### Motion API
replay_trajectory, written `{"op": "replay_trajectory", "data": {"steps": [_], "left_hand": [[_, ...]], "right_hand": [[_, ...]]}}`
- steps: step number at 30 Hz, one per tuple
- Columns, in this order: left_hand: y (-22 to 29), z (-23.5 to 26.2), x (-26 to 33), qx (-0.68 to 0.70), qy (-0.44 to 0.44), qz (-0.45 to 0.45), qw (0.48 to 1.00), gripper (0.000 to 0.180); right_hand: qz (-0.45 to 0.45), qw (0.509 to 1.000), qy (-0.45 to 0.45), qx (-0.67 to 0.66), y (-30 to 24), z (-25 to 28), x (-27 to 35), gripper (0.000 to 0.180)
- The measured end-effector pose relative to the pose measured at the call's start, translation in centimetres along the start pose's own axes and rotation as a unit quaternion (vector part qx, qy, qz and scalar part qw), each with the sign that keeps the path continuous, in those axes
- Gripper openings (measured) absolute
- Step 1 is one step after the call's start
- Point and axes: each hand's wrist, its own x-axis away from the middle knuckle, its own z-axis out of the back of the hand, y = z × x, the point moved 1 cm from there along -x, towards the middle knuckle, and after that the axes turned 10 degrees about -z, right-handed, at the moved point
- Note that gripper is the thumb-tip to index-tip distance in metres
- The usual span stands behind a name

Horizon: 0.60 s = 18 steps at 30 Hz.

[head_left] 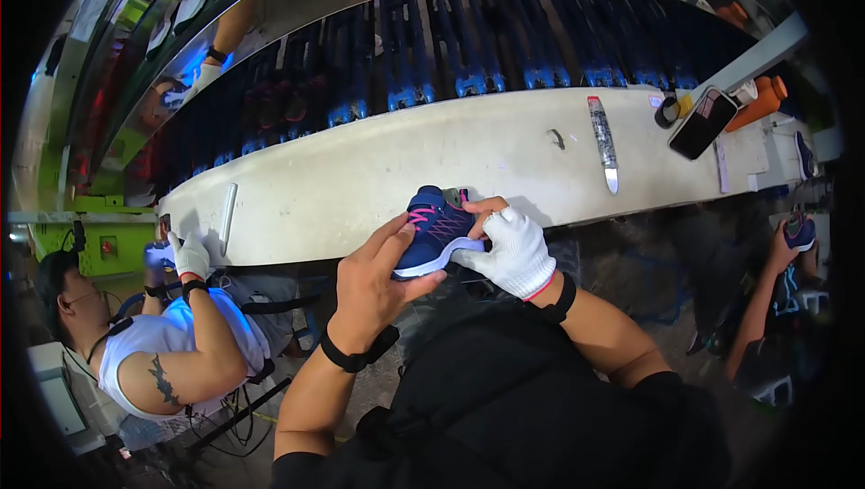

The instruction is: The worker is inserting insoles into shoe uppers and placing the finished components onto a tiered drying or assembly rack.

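A small navy sneaker point(436, 226) with pink laces and a white sole is held between my two hands, over the near edge of the white bench. My bare left hand point(377, 275) grips its toe end, with the thumb along the sole. On its other side, my right hand point(512, 250), in a white knit glove with bare fingertips, closes on the heel end. A pink and dark tab shows at the collar. The shoe's far side and the fingers beneath it are hidden.
Behind the white bench point(360, 160) runs a dark roller conveyor point(405, 66). A knife-like tool point(602, 142), a phone point(703, 124) and an orange bottle point(760, 104) lie to the right. Left are a white stick point(229, 217) and a seated co-worker point(180, 345); another person's arm point(764, 300) is at right.
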Motion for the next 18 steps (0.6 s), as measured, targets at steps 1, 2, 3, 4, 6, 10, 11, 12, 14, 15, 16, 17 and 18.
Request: {"op": "replay_trajectory", "data": {"steps": [1,2,3,4,6,10,11,12,14,15,16,17,18], "left_hand": [[0.4,0.2,-0.2,0.001,0.007,0.002,1.0,0.065],[0.8,0.5,-0.5,0.0,-0.01,-0.003,1.0,0.065],[1.2,0.6,-0.6,0.0,-0.025,-0.006,1.0,0.066],[1.3,0.5,-0.8,0.004,-0.015,-0.001,1.0,0.066],[1.3,0.4,-1.3,0.058,-0.005,-0.098,0.994,0.067],[1.3,-4.2,-0.9,0.164,0.111,-0.109,0.974,0.059],[1.2,-5.6,-0.4,0.169,0.131,-0.113,0.97,0.056],[1.4,-6.2,-0.4,0.169,0.139,-0.125,0.968,0.055],[1.7,-7.2,-0.1,0.177,0.152,-0.121,0.965,0.053],[1.9,-7.2,-0.1,0.184,0.156,-0.107,0.965,0.052],[2.1,-7.5,-0.2,0.203,0.171,-0.091,0.96,0.047],[2.0,-7.6,-0.3,0.206,0.179,-0.087,0.958,0.047],[2.0,-7.7,-0.3,0.23,0.162,-0.081,0.956,0.046]], "right_hand": [[0.004,1.0,-0.003,0.005,0.2,0.0,0.1,0.032],[-0.005,1.0,-0.01,0.027,0.4,0.1,0.2,0.038],[-0.014,0.998,-0.018,0.051,0.4,0.4,0.4,0.045],[-0.009,0.998,-0.024,0.059,0.3,0.8,0.7,0.045],[0.013,0.996,0.041,0.08,-0.3,1.9,1.0,0.073],[0.163,0.986,-0.014,0.009,-3.0,6.3,1.2,0.104],[0.164,0.985,-0.024,-0.05,-3.5,6.5,1.2,0.095],[0.148,0.986,-0.021,-0.077,-3.3,6.5,1.2,0.088],[0.134,0.986,-0.026,-0.095,-2.6,6.4,1.3,0.082],[0.126,0.987,-0.015,-0.102,-2.5,6.3,1.2,0.077],[0.118,0.987,-0.003,-0.109,-2.4,6.2,1.1,0.071],[0.119,0.987,-0.01,-0.103,-2.5,6.1,1.0,0.071],[0.112,0.987,-0.003,-0.118,-2.5,6.2,1.0,0.071]]}}
